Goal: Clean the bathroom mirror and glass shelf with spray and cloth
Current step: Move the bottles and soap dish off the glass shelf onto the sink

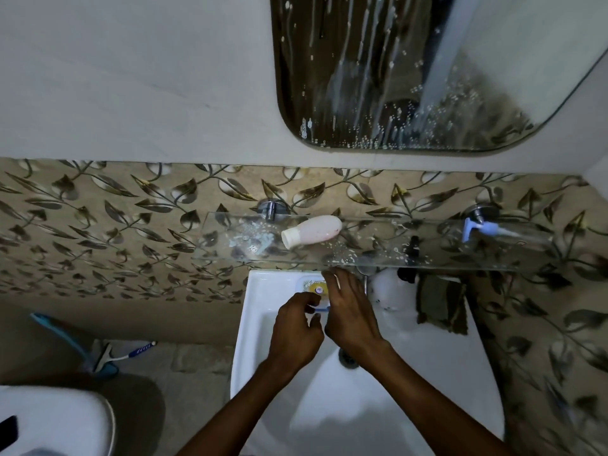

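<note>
Reaching both hands over sink point(263, 311), left hand point(296, 334), right hand point(350, 315), foam-streaked mirror point(411, 70)

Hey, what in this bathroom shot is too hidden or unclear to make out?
All in the head view:
- Small blue item between the left hand and right hand: mostly covered by fingers, unidentifiable.
- Tap behind the right hand: hidden.
- Mirror: top cut off, reflection blurred by streaks.
- Objects under the glass shelf at right: dark, blurred.
- Pink bottle: label unreadable.
</note>
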